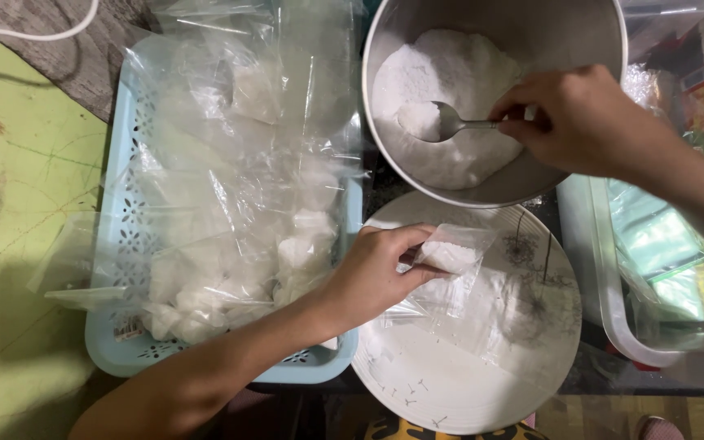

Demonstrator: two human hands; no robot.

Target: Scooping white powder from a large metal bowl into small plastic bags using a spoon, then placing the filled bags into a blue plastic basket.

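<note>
Seen from above, the right hand [584, 118] pinches the thin handle of a shiny metal spoon [442, 124], fingers clenched around it. The spoon's bowl, heaped with fine white powder [450, 73], sits inside a large round stainless-steel mixing bowl [564, 33] holding a soft mound of the same powder.

Just below, the left hand [372, 273] grasps a small clear plastic bag [452, 253] between thumb and fingertips, holding it above a round white ceramic plate [450, 383]. The bag is thin and crinkled, with a small lump of white powder inside. The plate has faint dark plant drawings along its right side and a dusting of powder on its surface.

To the left, touching the plate's edge, is a pale blue rectangular plastic basket [120, 244] with a perforated, lace-like wall. It is piled with many glossy clear bags, each holding white powder.

At far right stands a clear plastic storage box [605, 277] holding shiny packets. A white cable [34, 34] curves across the top left, above a worn green surface [18, 204].
</note>
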